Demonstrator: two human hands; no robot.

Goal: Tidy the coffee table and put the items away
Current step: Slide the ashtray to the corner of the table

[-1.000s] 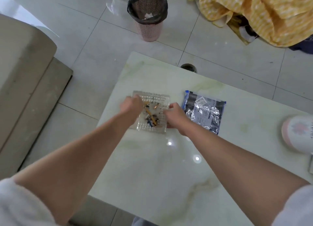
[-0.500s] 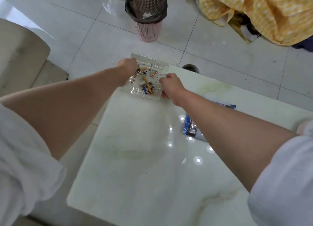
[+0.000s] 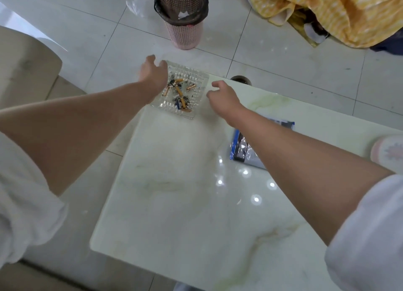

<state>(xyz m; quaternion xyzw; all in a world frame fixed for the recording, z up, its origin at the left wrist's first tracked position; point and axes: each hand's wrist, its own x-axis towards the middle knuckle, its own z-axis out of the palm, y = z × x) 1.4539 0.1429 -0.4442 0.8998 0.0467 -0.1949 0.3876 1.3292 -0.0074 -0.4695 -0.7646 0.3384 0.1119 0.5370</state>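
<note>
Left hand [image 3: 152, 74] seemingly grips ashtray [image 3: 192, 81].

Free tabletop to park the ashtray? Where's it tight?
Widest bare patch: the near half of the table, between both forearms, nearer than the ashtray and left of the foil packet. Tight: far left corner, where left hand grips the ashtray and right hand hangs beside it; right edge, by the pink cup.

A clear square glass ashtray [image 3: 192, 87] holding cigarette butts [image 3: 180, 93] sits over the far left corner of the pale marble table [image 3: 174, 203]. Right of it lies a silver foil packet [image 3: 245, 153]. Beyond, on the floor, stands a pink mesh wastebasket [image 3: 184, 24].
</note>
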